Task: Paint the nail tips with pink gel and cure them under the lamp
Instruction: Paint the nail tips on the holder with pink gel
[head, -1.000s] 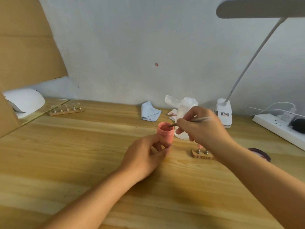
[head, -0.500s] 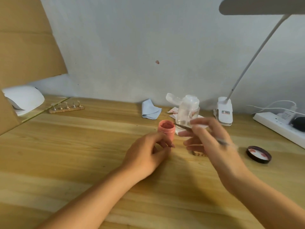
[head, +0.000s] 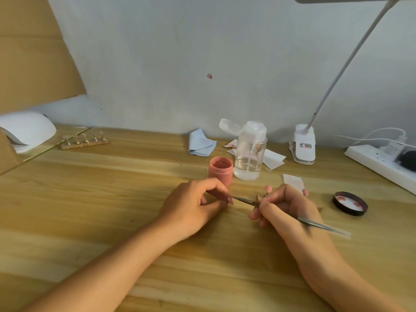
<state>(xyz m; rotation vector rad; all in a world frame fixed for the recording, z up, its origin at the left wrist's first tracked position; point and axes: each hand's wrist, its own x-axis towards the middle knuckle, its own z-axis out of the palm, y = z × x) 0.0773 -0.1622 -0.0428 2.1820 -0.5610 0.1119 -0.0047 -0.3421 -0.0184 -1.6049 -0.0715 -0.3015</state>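
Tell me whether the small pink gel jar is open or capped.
Open: the pink jar stands uncapped; a round black lid lies apart, upturned.

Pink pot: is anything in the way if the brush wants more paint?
Nothing covers it. The pink pot is open; its lid lies off to the right. The brush, held by the right hand, has its tip at the left hand, whose fingers sit in front of the pot, so it should lift over them.

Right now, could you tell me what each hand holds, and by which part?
The right hand pinches the brush on its handle, nearer the bristle end. The left hand is curled; its contents cannot be told.
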